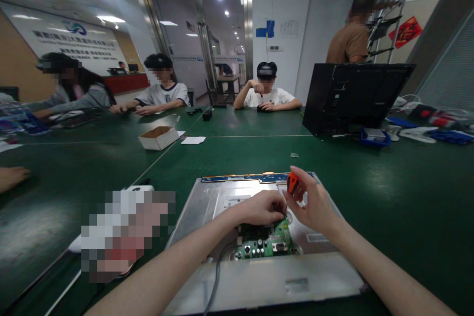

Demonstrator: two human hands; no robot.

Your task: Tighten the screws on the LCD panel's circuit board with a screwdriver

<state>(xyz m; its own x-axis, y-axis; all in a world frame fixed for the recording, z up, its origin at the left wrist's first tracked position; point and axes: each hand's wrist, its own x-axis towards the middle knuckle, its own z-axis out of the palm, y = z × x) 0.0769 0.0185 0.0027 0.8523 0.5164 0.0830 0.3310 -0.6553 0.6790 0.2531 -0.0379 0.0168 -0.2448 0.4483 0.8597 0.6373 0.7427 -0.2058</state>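
A flat metal display panel (200, 222) lies on the table before me, its back facing up. A green circuit board (259, 249) sits on it near the middle. My right hand (313, 205) holds a screwdriver (293, 182) by its orange and black handle, above the board's upper right corner. Its shaft is mostly hidden. My left hand (262, 206) is closed, with fingertips pinched together at the board's upper edge, close below the screwdriver; whatever they hold is hidden. A grey cable (217, 276) runs from the board over the panel's front edge.
Left of the panel lies a phone (138, 188), with a blurred-out area beside it. Farther off are an open cardboard box (159, 138), white paper (193, 140), a large black monitor casing (359, 96) and a blue tray (375, 137). Several people sit around the green table (392, 197).
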